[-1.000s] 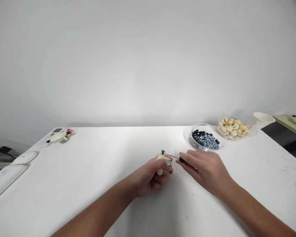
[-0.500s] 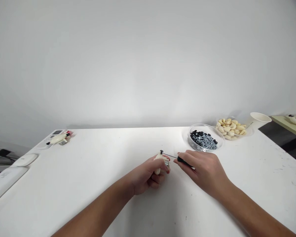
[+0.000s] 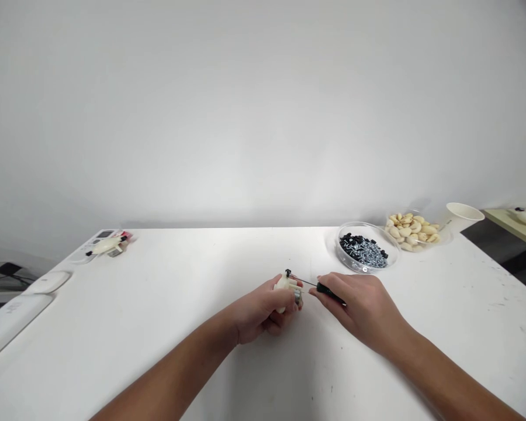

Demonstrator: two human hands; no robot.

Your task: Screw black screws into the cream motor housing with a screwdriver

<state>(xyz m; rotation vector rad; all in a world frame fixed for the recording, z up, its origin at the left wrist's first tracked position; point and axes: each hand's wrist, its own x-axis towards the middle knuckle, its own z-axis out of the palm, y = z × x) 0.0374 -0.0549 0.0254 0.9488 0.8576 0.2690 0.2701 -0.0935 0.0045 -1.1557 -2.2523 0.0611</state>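
- Cream plastic body (image 3: 282, 285), small, held above the middle of the white table (image 3: 179, 275), straight ahead of the person. Its long axis runs away from them, with a black knob (image 3: 288, 273) at the far end and a metal cylinder (image 3: 297, 297) on the side facing the right hand.
- The left hand (image 3: 263, 316) is closed around the body, gripping it, and is the nearer hand.
- The right hand (image 3: 362, 307) lies to the body's right, pinching a black-handled screwdriver (image 3: 328, 291). Its thin shaft points left toward the knob, the tip very near; contact cannot be told.
- Farther off, right: a glass bowl (image 3: 364, 223) of black pieces and screws (image 3: 363, 253), pale nut-like pieces (image 3: 409, 231), a paper cup (image 3: 460, 216).
- Far left: a white mouse (image 3: 50, 282).
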